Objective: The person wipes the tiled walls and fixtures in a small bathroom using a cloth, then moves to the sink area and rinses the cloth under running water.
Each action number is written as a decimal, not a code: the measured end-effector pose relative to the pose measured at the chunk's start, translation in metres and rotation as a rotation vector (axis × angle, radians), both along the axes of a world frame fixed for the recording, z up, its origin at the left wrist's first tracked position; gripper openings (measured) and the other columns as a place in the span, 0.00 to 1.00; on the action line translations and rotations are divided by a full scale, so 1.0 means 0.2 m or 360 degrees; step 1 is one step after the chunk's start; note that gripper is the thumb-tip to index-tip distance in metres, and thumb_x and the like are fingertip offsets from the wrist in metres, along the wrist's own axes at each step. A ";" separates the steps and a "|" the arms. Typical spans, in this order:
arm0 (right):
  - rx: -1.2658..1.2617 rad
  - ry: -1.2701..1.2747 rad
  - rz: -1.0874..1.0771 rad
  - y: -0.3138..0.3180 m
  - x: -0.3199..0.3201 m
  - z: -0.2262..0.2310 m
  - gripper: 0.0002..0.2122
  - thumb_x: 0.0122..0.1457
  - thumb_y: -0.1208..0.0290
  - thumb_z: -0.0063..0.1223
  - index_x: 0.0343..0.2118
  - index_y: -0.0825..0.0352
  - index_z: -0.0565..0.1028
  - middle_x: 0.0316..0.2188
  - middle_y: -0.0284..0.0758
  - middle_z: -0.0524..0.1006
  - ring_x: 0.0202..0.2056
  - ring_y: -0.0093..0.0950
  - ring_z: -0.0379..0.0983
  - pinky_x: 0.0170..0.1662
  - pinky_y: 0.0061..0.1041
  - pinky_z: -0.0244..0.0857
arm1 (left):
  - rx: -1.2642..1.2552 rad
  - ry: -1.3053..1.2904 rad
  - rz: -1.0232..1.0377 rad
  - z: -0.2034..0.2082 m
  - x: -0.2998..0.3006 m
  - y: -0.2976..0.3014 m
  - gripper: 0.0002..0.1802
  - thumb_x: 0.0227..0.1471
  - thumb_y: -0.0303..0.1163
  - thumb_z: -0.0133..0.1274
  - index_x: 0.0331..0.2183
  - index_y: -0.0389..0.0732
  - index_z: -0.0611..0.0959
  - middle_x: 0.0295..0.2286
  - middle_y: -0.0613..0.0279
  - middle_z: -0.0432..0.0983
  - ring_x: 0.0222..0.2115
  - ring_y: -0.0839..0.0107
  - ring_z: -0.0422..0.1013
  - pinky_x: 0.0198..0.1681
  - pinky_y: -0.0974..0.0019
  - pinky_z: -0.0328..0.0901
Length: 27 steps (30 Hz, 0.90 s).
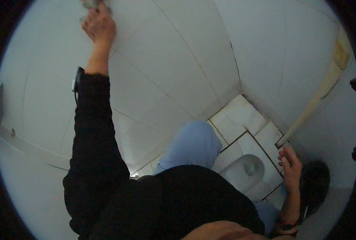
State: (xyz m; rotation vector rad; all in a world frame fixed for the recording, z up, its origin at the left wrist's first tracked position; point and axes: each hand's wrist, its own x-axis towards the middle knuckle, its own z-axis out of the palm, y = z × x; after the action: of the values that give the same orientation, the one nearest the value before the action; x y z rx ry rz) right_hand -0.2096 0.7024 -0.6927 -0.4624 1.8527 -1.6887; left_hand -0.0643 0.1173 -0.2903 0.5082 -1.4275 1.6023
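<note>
High on the white tiled wall [146,44], my left hand [100,26] is at the end of an outstretched arm. Its fingers close around a crumpled greyish wad [92,4], partly cut off by the upper edge of the view. Whether the wad is cloth or a scouring pad does not show. My right hand [292,166] hangs low at the right, beside the squat toilet [248,170]. Its fingers are loosely bent and apart, and nothing shows in them. The nearest thing to its fingertips is the lower end of a yellowish pipe [306,114].
The yellowish pipe runs down the right wall [262,44] to the tiled floor [242,114]. My blue-trousered knee [192,146] is close to the tiled wall. Beyond my right hand is a dark rounded object [316,182]. A pale ledge [38,150] runs along the left.
</note>
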 end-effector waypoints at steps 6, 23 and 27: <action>-0.0101 0.0104 -0.0010 -0.03 0.01 -0.04 0.18 0.58 0.74 0.51 0.52 0.67 0.71 0.44 0.38 0.75 0.42 0.28 0.73 0.44 0.27 0.68 | 0.0296 -0.0294 -0.0165 -0.37 -0.61 -0.04 0.13 0.51 0.33 0.46 0.40 0.41 0.77 0.35 0.53 0.73 0.37 0.57 0.70 0.38 0.51 0.65; -0.0008 -0.0144 -0.0082 -0.01 0.02 -0.05 0.17 0.57 0.74 0.53 0.51 0.68 0.71 0.43 0.40 0.77 0.45 0.28 0.73 0.49 0.27 0.66 | 0.0263 0.0101 -0.0203 0.33 -0.88 0.01 0.26 0.54 0.46 0.48 0.53 0.47 0.72 0.54 0.57 0.64 0.52 0.51 0.61 0.54 0.45 0.55; -0.0021 0.0025 -0.0045 0.00 0.06 -0.02 0.18 0.58 0.74 0.52 0.52 0.68 0.71 0.44 0.41 0.76 0.46 0.29 0.73 0.51 0.27 0.65 | 0.0545 -0.0552 -0.0100 -0.09 -1.20 0.06 0.25 0.52 0.52 0.49 0.50 0.54 0.77 0.54 0.60 0.65 0.54 0.53 0.60 0.56 0.39 0.51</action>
State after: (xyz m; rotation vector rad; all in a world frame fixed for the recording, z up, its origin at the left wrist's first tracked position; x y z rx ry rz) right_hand -0.1974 0.7033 -0.6970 -0.4582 1.8689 -1.7217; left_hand -0.3051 0.1294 -0.3092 0.3848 -1.9783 1.4493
